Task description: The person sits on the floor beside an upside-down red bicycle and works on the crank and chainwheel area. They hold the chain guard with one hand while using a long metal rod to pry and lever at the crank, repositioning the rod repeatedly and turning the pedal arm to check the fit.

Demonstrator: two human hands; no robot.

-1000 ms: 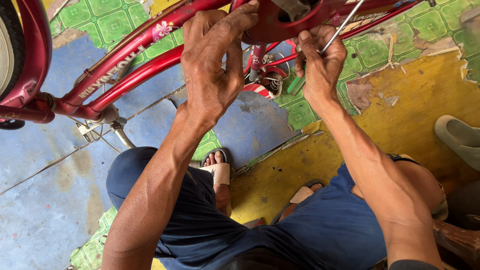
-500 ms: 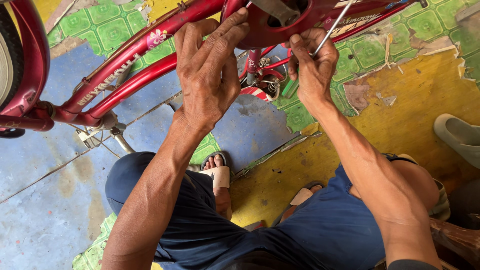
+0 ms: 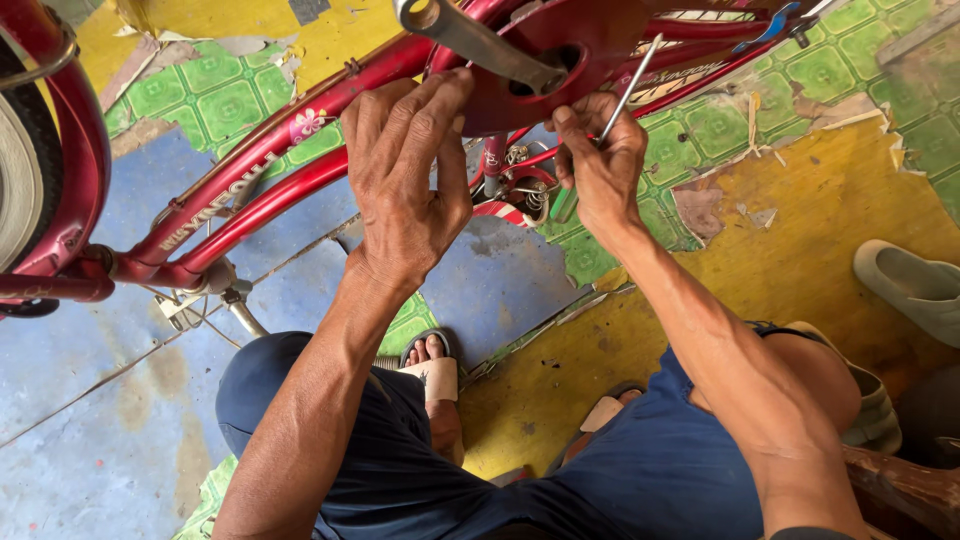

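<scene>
- Under the red bicycle frame (image 3: 300,175), at the chain guard (image 3: 560,70), both hands are at work.
- Left hand (image 3: 405,175): fingers spread and unclenched, thumb pressed against the guard, steadying it.
- Right hand (image 3: 600,170): fingers pinched together on a thin metal rod (image 3: 628,90), which angles up past the guard beside the crank arm (image 3: 480,40).
- Progress, judged: fitting under way; rod not visibly seated, work remains.
- Against the earlier frame: both hands sit lower and the crank arm has come into view; the grips match.
</scene>
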